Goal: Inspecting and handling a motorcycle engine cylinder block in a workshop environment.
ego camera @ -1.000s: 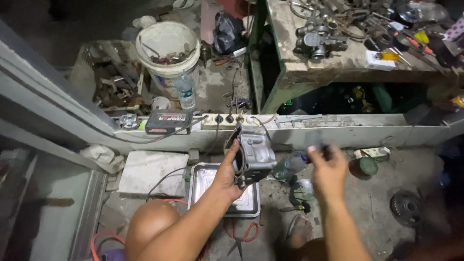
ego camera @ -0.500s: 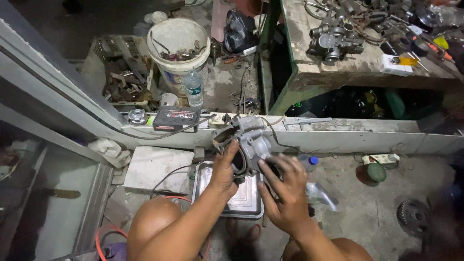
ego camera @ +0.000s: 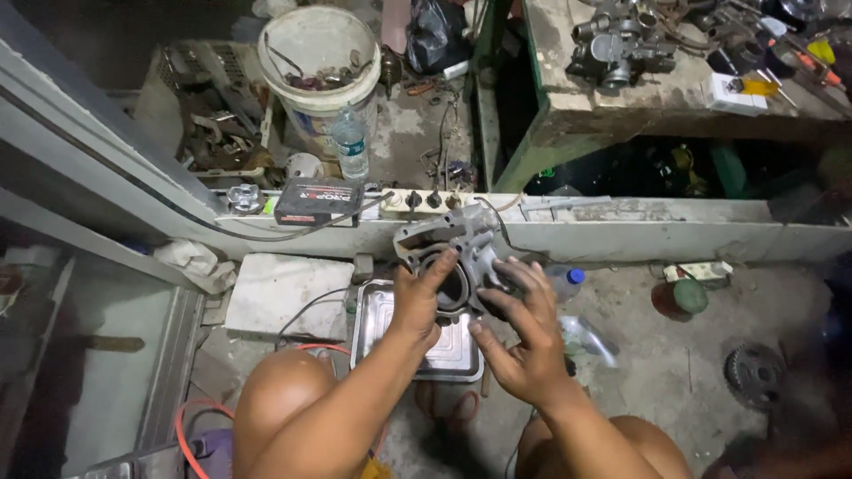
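Observation:
My left hand [ego camera: 417, 306] grips a grey metal engine cylinder block [ego camera: 454, 251] from its left side, thumb on the round bore. It is held in the air above a shiny metal tray [ego camera: 380, 330] on the floor. My right hand [ego camera: 524, 330] touches the block from the right, fingers spread along its lower side. My bare knees show at the bottom of the view.
A white bucket [ego camera: 318, 66] with parts and a plastic bottle [ego camera: 351, 142] stand at the back. A black box [ego camera: 316, 202] and a power strip [ego camera: 424, 200] lie on the grey ledge. A workbench [ego camera: 674, 80] with engine parts is at right. A gear [ego camera: 753, 374] lies on the floor.
My right hand came in from the right and now rests on the cylinder block. The block has turned so its bore faces me, still held by my left hand.

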